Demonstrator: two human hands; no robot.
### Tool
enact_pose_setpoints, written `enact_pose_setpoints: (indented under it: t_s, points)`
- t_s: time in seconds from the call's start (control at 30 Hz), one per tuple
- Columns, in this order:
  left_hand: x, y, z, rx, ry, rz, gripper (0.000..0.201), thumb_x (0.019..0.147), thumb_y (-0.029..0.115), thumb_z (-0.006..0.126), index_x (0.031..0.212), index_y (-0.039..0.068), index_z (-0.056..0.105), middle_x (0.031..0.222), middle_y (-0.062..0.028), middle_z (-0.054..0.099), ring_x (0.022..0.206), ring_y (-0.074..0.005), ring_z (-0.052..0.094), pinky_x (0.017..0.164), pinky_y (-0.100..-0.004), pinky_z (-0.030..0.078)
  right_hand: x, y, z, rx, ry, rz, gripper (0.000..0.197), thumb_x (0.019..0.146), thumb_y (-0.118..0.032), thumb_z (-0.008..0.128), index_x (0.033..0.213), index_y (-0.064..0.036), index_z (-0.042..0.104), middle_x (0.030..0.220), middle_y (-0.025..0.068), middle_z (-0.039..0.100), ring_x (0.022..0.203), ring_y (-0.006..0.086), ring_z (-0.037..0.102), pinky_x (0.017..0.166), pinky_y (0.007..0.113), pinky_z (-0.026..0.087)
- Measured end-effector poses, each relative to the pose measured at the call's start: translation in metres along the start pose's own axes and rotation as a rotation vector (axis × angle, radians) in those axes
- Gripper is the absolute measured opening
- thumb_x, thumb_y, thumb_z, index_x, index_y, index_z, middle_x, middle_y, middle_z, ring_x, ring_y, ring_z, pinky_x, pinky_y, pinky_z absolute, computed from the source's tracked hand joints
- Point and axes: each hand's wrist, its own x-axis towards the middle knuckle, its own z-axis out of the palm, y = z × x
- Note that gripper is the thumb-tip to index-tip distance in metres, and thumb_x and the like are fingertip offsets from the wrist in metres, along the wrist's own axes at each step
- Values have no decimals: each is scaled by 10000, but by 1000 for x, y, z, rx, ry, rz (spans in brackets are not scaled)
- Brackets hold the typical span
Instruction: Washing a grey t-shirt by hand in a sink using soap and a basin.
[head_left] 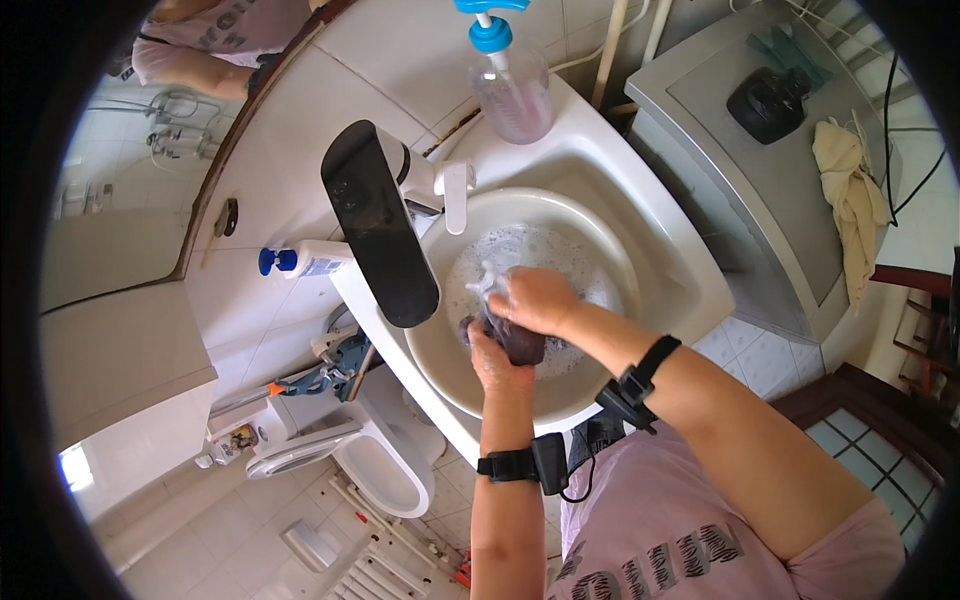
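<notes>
A round cream basin [622, 250] sits in the white sink, with soapy water [520, 243] and foam in it. Over the water, both hands are closed on a dark, wet cloth [525, 345] that looks purplish grey. My left hand [495, 362] grips its near side from the left. Just above and to the right, my right hand [537, 300] pinches its upper part, where white suds cling. The cloth's exact kind is not clear, as fingers cover much of it.
A tap with a long black front [380, 225] overhangs the basin's left side. Behind stands a clear pump bottle [515, 100] with a blue top; a white bottle [315, 258] is at left. The grey washing machine [745, 190] at right carries a dark bottle [768, 105] and a cream cloth [850, 195].
</notes>
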Motion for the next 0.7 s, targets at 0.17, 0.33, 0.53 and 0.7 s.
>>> enact_pose_setpoints:
  t_s: [0.17, 0.33, 0.53, 0.7]
  points:
    - [8, 24, -5, 155, -123, 154, 440, 835, 306, 557, 1185, 57, 468, 1151, -95, 541, 1023, -241, 556, 900, -370, 434, 22, 55, -1, 245, 157, 178, 387, 813, -380, 453, 937, -67, 643, 1082, 204, 566, 983, 358, 552, 851, 440, 431]
    - [31, 10, -38, 480, 110, 61, 466, 813, 267, 576, 1231, 96, 459, 1175, -67, 531, 1102, -237, 491, 936, -401, 387, -6, 41, 31, -411, -23, 102, 498, 712, -374, 640, 1129, -111, 574, 1170, 157, 462, 1097, 326, 471, 881, 480, 390]
    - [28, 20, -34, 141, -94, -30, 607, 832, 454, 509, 1313, 112, 371, 1305, -88, 421, 1192, -298, 403, 994, -463, 316, 9, 64, 22, 208, 219, 129, 417, 727, -13, 530, 1130, -106, 580, 1159, 139, 514, 1017, 300, 542, 889, 359, 424]
    - [45, 27, -53, -143, -142, -201, 590, 825, 524, 498, 1264, 136, 429, 1233, -77, 476, 1131, -281, 444, 991, -449, 305, -29, -10, 12, 581, -227, -291, 323, 706, -82, 541, 1016, -83, 631, 957, 115, 628, 967, 247, 586, 892, 327, 425]
